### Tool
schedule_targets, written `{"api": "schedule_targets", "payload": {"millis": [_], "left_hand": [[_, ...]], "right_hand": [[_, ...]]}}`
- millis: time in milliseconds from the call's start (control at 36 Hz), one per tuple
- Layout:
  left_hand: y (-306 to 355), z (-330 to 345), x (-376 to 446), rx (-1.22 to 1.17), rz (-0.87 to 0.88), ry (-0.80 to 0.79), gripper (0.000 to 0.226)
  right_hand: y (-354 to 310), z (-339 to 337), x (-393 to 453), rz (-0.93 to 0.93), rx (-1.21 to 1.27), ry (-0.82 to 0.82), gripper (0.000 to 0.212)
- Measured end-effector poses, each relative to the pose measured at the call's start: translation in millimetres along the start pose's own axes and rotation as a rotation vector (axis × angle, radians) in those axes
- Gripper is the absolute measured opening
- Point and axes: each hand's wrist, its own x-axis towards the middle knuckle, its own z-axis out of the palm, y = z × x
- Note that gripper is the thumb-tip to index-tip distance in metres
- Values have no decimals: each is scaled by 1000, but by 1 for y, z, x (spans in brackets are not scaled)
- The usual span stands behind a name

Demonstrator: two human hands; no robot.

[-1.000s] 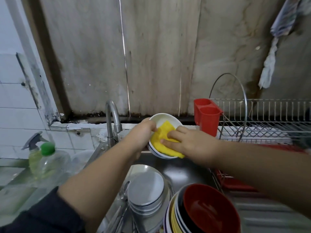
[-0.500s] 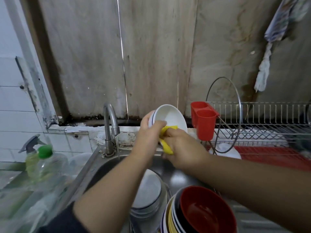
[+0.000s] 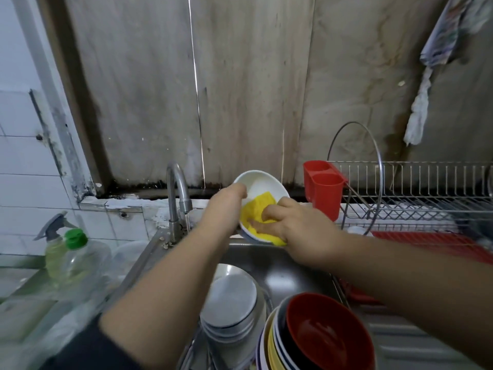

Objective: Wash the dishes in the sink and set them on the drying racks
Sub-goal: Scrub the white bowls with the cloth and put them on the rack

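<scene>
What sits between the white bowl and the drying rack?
The red utensil holder hangs on the drying rack end nearest the white bowl, directly on that path. Lifting the bowl over it should clear.

Red bowl stack [image 3: 320, 340] was cut by bottom edge; left hand [image 3: 226, 206] hid white bowl's [image 3: 262, 182] left rim; sink's [image 3: 293, 265] near edge hidden

I'm looking into a worn home kitchen: a steel sink [image 3: 280, 265] below my hands, its tap [image 3: 177, 188] left of them, a wire drying rack [image 3: 416, 198] to their right, stained wall panels [image 3: 240, 89] beyond.
</scene>
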Motion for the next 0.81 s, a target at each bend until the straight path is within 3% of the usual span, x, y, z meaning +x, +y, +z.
{"api": "schedule_targets", "payload": {"millis": [56, 139, 194, 278, 333, 389, 444, 556, 639, 694, 750, 806], "left_hand": [[-12, 16, -7, -17, 213, 145, 15], [-22, 19, -16, -109, 288, 9, 36], [-26, 12, -14, -201, 180, -132, 56], [-45, 2, 4, -320, -67, -29, 58], [-57, 0, 16, -418, -212, -8, 60], [-62, -2, 18, -560, -329, -63, 60], [-62, -2, 16, -670, -342, -119, 53], [-57, 0, 11, -780, -240, -92, 45], [-51, -4, 14, -796, -217, -52, 43], [-47, -8, 14, -807, -207, -9, 40], [-46, -7, 14, -770, -179, 48, 33], [-47, -3, 13, -689, -136, 119, 30]], "right_hand": [[-16, 9, 10, 184, 230, 51, 25], [-22, 9, 15, 419, 598, 3, 20], [-18, -1, 10, 597, 893, -18, 22], [-16, -12, 1, 778, 1508, -17, 19], [-16, -13, -3, 808, 1761, 38, 4], [-17, -6, -6, 813, 1907, 114, 14], [-19, 3, -8, 824, 1979, 187, 29], [-21, 12, -11, 892, 2016, 181, 41], [-20, 12, -9, 1009, 1924, 229, 25], [-19, 9, -9, 1083, 1750, 318, 29], [-18, 3, -8, 1053, 1595, 388, 21], [-22, -5, -3, 952, 1407, 314, 5]]}}
